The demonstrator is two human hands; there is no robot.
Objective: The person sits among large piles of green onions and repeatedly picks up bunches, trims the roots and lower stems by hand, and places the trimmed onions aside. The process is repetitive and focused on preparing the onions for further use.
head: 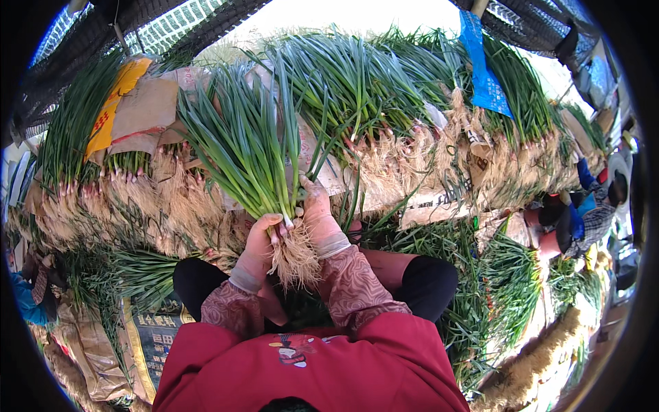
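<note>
A bunch of green garlic plants [252, 154], with long green leaves, pinkish-white stems and pale stringy roots, is held upright before my chest. My left hand [261, 237], in a pale glove, grips the bunch at the stem bases, its thumb across the stems. On the other side my right hand [315, 208], also gloved, closes around the stems and touches the bunch just above the roots. The roots [296, 255] hang down between my two wrists.
A long row of similar plants [350, 87] lies across a bank covered with woven sacks [144, 110]. A blue plastic strip [484, 67] lies over the row. Loose green leaves [453, 309] cover ground at the right. Other people sit at the far right [592, 206] and far left [31, 293].
</note>
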